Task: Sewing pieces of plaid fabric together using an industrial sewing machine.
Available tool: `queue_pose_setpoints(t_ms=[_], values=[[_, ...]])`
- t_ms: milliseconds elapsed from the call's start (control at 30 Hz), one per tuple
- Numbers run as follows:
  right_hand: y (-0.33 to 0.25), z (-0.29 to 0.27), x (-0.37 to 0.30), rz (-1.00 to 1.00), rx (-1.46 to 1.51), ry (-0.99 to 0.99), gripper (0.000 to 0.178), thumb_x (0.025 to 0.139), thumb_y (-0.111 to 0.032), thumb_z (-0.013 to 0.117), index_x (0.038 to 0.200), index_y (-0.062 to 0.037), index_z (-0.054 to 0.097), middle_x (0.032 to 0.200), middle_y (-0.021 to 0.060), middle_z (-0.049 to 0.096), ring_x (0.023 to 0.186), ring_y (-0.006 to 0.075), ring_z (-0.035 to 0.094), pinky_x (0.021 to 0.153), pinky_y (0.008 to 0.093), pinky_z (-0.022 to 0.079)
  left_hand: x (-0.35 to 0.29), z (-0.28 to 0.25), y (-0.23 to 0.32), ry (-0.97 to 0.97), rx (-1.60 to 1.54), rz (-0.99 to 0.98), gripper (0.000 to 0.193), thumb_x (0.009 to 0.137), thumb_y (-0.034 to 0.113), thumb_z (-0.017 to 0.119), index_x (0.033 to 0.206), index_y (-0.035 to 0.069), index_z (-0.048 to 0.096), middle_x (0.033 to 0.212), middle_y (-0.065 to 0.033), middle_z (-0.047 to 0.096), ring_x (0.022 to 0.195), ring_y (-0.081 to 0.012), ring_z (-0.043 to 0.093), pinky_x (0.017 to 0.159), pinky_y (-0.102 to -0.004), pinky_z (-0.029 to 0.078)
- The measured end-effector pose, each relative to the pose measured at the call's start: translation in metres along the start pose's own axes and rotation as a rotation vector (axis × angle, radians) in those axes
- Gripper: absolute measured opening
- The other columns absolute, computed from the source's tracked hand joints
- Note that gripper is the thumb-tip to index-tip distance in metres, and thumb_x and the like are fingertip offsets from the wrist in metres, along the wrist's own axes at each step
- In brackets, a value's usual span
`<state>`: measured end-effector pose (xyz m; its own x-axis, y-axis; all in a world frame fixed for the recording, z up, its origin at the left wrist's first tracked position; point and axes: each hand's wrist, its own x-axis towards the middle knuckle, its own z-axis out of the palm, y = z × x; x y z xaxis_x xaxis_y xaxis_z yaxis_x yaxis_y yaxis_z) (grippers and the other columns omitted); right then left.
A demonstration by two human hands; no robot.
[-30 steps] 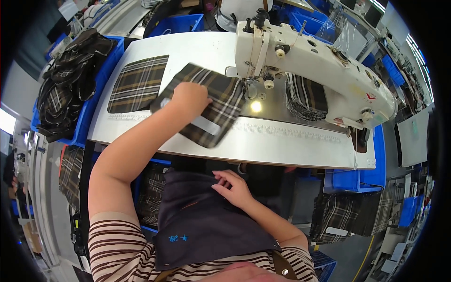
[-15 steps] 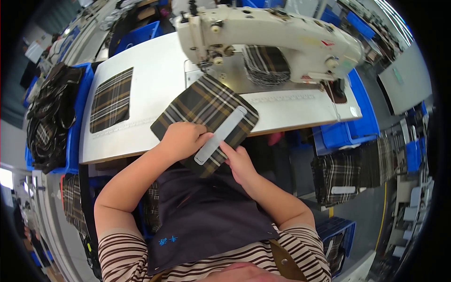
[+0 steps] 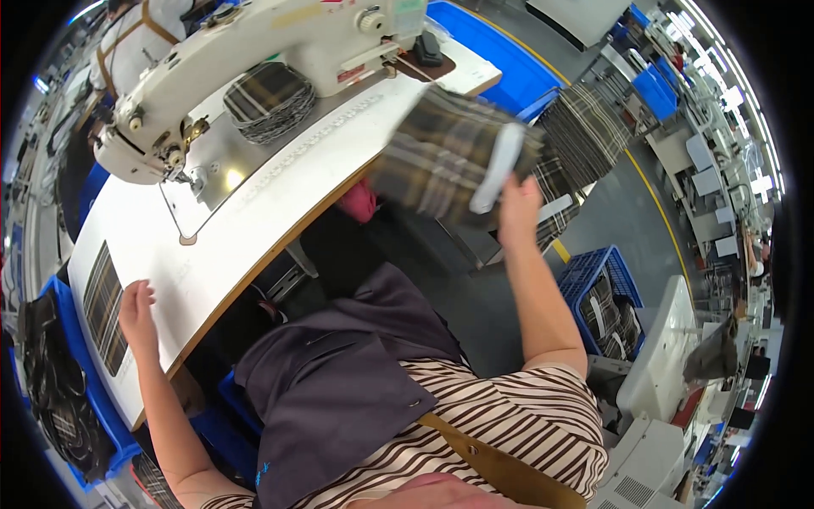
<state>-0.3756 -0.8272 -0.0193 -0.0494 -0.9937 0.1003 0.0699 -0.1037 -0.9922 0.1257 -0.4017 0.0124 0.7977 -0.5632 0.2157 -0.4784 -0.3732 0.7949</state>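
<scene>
My right hand [image 3: 520,210] is closed on the edge of a dark plaid fabric panel [image 3: 437,157], beside a pale strip [image 3: 498,168] that lies along the cloth. The panel is blurred by motion and hangs beyond the table's front edge, near the stacked plaid cloth on the right. At the left end of the white sewing table [image 3: 254,222], my left hand [image 3: 138,314] is empty, with its fingers loosely apart. Next to it, a flat plaid piece [image 3: 104,307] lies on the tabletop.
A white sewing machine [image 3: 212,68] stands on the table, with a pile of plaid pieces [image 3: 270,100] under its arm. More plaid panels [image 3: 585,127] are stacked at the right. Blue bins flank the table; a blue crate [image 3: 585,276] stands on the floor.
My right hand has carried the panel off the table to the right. My left hand has let go of it and moved left. The view has turned rightward.
</scene>
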Motion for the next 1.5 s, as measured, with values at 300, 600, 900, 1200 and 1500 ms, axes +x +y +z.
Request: queue_pose_setpoints(t_ms=[300,600,900,1200,1500], values=[[0.127,-0.217,0.084,0.293,-0.043,0.683,0.043,0.098,-0.002,0.064,0.14,-0.0011,0.055,0.133,0.0131,0.064,0.116,0.0258,0.064,0.099,0.0405,0.052,0.017,-0.058,-0.096,0.263,0.27,0.024,0.03,0.108,0.024,0.06,0.12,-0.002,0.07,0.118,-0.0101,0.072,0.11,-0.0198,0.066,0.095,-0.033,0.051],[0.16,-0.238,0.102,0.439,-0.179,0.383,0.037,0.095,-0.002,0.064,0.131,-0.0012,0.055,0.123,0.0148,0.066,0.106,0.0278,0.067,0.089,0.044,0.057,-0.01,-0.144,-0.124,0.232,0.764,0.0,0.034,0.103,0.019,0.063,0.13,0.0,0.068,0.131,-0.0193,0.069,0.125,-0.0349,0.063,0.107,-0.0416,0.047],[0.142,-0.31,0.129,-0.151,-1.178,0.69,0.061,0.09,-0.034,0.067,0.138,0.002,0.06,0.127,0.0252,0.069,0.114,0.0458,0.066,0.103,0.0504,0.052,-0.002,-0.117,-0.088,0.118,0.837,-0.028,0.021,0.092,0.026,0.072,0.105,0.01,0.077,0.107,-0.0091,0.073,0.103,-0.0345,0.069,0.089,-0.0448,0.055],[0.045,-0.014,0.072,-0.669,-0.656,-0.166,0.039,0.106,-0.01,0.058,0.144,-0.0001,0.059,0.129,0.0164,0.066,0.11,0.0259,0.064,0.093,0.0363,0.052,0.005,-0.113,-0.055,0.055,0.887,-0.145,0.019,0.093,0.024,0.069,0.104,0.011,0.077,0.099,-0.0085,0.074,0.096,-0.0293,0.071,0.084,-0.0411,0.057],[-0.03,0.229,-0.114,-1.221,-0.221,-0.987,0.027,0.088,0.002,0.069,0.115,-0.0003,0.072,0.108,0.0177,0.07,0.096,0.0368,0.068,0.087,0.0444,0.054,-0.003,-0.081,-0.051,0.086,0.675,-0.086,0.034,0.088,0.024,0.07,0.12,0.015,0.07,0.122,-0.0053,0.07,0.116,-0.0246,0.065,0.097,-0.0401,0.054]])
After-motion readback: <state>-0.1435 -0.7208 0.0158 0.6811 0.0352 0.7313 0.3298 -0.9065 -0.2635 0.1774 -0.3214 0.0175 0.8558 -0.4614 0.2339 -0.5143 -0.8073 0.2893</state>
